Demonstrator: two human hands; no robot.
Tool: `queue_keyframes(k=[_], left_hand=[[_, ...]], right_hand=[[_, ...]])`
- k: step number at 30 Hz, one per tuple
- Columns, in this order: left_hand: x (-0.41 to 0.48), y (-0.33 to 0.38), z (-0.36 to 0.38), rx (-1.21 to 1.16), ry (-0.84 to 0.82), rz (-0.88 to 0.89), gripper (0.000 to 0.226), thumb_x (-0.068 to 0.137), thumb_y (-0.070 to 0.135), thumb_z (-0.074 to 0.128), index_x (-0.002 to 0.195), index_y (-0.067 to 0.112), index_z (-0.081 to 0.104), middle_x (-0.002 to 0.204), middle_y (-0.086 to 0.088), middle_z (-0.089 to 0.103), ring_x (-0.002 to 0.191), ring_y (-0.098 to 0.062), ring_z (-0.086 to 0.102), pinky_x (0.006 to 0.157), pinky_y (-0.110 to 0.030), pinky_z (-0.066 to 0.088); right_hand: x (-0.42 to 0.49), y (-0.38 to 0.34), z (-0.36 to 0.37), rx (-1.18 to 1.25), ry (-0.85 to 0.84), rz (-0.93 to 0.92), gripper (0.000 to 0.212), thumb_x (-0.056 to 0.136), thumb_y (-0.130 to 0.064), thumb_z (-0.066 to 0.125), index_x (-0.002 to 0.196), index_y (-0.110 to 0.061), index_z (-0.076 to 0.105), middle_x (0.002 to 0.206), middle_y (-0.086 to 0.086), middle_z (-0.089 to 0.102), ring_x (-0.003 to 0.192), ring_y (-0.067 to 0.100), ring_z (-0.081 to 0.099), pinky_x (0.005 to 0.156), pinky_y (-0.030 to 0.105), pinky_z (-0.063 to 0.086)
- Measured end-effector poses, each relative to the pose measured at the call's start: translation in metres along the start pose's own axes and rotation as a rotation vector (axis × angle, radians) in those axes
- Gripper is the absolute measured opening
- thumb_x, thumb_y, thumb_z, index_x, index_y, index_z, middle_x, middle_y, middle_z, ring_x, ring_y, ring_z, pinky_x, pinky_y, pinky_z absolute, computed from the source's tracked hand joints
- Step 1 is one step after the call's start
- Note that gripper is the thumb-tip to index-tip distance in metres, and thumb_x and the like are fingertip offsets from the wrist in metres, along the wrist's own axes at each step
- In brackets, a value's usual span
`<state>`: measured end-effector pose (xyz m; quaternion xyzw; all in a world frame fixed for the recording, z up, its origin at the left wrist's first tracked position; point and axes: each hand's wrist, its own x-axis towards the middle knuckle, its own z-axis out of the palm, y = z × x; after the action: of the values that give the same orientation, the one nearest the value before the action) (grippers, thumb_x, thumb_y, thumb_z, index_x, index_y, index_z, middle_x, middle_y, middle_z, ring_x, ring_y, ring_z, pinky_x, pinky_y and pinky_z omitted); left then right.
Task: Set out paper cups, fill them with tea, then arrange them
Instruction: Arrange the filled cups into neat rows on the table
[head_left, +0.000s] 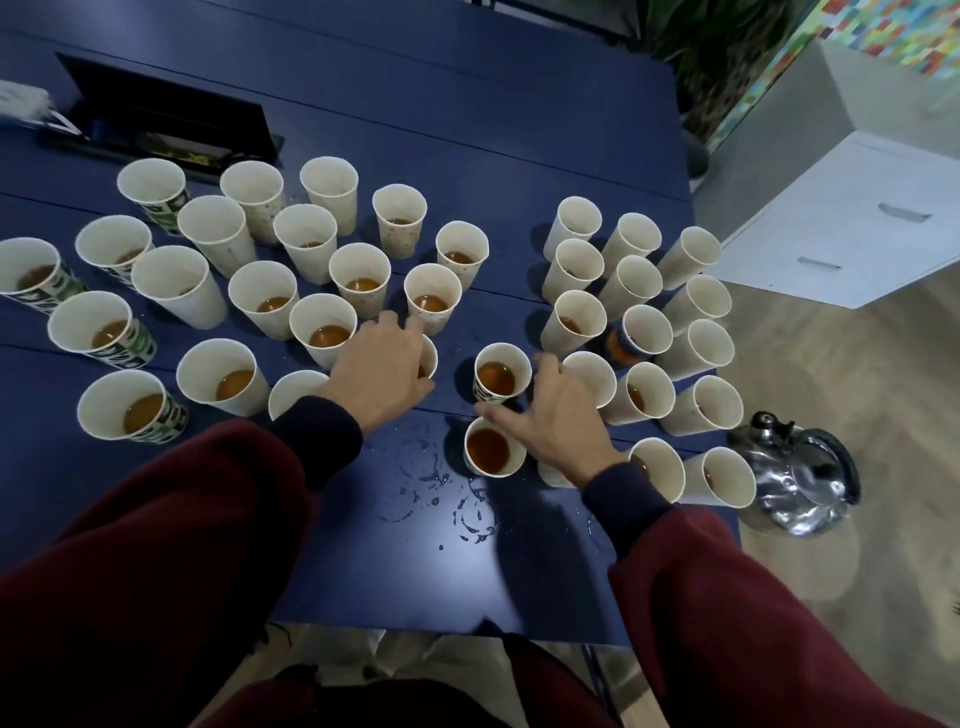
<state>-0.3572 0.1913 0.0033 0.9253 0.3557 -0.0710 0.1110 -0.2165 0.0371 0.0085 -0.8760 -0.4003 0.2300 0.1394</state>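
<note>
Left hand (379, 371) lies palm-down over a white paper cup (429, 358); only a sliver of its rim shows past my knuckles. Fingers are loosely bent. I cannot tell whether I grip the cup or merely cover it. Right hand (558, 415) is spread and blurred, holding nothing, with fingers fanned between the green-printed paper cup of tea (502, 378) and the nearer paper cup of brown tea (488, 451).

Cups stand on the dark blue counter (467, 130) in a loose scatter to the left and tighter rows to the right. These two middle cups sit in the gap between. Most show tea; a few at the back look dry.

My reading: filling is about done and I am at the arranging.

- Take each cup round the wall, low down, never by the soft rim.
- Move one cup per hand, level and slow; tea sits high in the near one.
- Keep the bases off the spilled drops (441, 488) by the front edge.
- Mind the dark cuffs, close to neighbouring rims.
- Shiny steel kettle (800, 473) sits just off the right corner, so keep that elbow in.
</note>
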Motion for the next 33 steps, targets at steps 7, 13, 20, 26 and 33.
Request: queue_keyframes(k=[7, 13, 20, 26, 33], left_hand=[[0.001, 0.008, -0.001, 0.003, -0.001, -0.013, 0.065, 0.087, 0.040, 0.072, 0.136, 0.008, 0.044, 0.124, -0.018, 0.056, 0.112, -0.035, 0.060, 0.088, -0.040, 0.051], [0.003, 0.010, 0.002, -0.036, -0.011, -0.028, 0.073, 0.083, 0.044, 0.075, 0.139, 0.012, 0.041, 0.126, -0.017, 0.056, 0.113, -0.034, 0.061, 0.091, -0.043, 0.054], [0.000, 0.009, 0.007, -0.064, 0.000, -0.025, 0.068, 0.084, 0.041, 0.075, 0.138, 0.016, 0.042, 0.123, -0.016, 0.057, 0.110, -0.033, 0.061, 0.090, -0.042, 0.054], [0.003, 0.010, 0.001, -0.129, 0.036, -0.009, 0.060, 0.083, 0.039, 0.074, 0.132, 0.015, 0.048, 0.122, -0.015, 0.057, 0.108, -0.033, 0.061, 0.088, -0.041, 0.052], [0.007, 0.009, -0.006, -0.148, 0.066, 0.015, 0.056, 0.084, 0.037, 0.074, 0.130, 0.016, 0.049, 0.120, -0.015, 0.057, 0.104, -0.032, 0.061, 0.083, -0.038, 0.050]], right_hand=[[-0.033, -0.015, 0.030, -0.211, -0.039, 0.050, 0.081, 0.077, -0.071, 0.071, 0.121, -0.007, 0.049, 0.123, 0.011, 0.060, 0.110, 0.029, 0.063, 0.082, 0.034, 0.046], [-0.032, -0.013, 0.030, -0.243, -0.007, 0.023, 0.068, 0.085, -0.057, 0.071, 0.126, -0.008, 0.048, 0.126, 0.012, 0.058, 0.110, 0.032, 0.063, 0.084, 0.036, 0.048], [-0.030, -0.006, 0.026, -0.249, -0.032, 0.012, 0.074, 0.083, -0.064, 0.069, 0.126, -0.007, 0.050, 0.125, 0.012, 0.058, 0.111, 0.030, 0.062, 0.085, 0.035, 0.047], [-0.019, -0.005, 0.019, -0.193, -0.117, 0.006, 0.076, 0.078, -0.061, 0.077, 0.126, -0.007, 0.053, 0.125, 0.013, 0.060, 0.112, 0.029, 0.060, 0.090, 0.036, 0.047], [-0.020, -0.003, 0.026, -0.125, -0.101, 0.046, 0.074, 0.078, -0.064, 0.076, 0.121, -0.007, 0.055, 0.121, 0.012, 0.062, 0.110, 0.029, 0.060, 0.081, 0.032, 0.042]])
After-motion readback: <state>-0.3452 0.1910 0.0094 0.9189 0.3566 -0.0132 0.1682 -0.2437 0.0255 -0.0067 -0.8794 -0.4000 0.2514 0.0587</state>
